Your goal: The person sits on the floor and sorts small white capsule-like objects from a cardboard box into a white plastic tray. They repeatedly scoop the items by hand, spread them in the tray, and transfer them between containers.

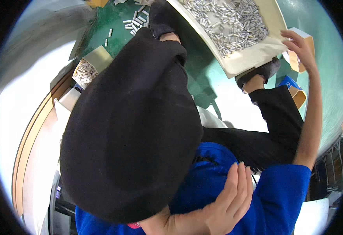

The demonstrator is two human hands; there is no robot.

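My right hand [301, 49] reaches to the right side of a cream tray [234, 70], fingers apart and fingertips at its rim; I cannot make out anything in them. Many small silver-grey cylindrical pieces [234, 25] lie heaped in the tray. Bent across my blue shirt [202, 184], my left hand [228, 199] has its fingers stretched out side by side and shows nothing held. Its palm side is partly hidden.
Loose silver cylinders [137, 22] lie on the green floor at upper left. Close by stands an open box [101, 58] of small pale pieces. A white box [308, 43] and a blue box [290, 83] are right of the tray. My black-clad knee [132, 117] rises at centre left.
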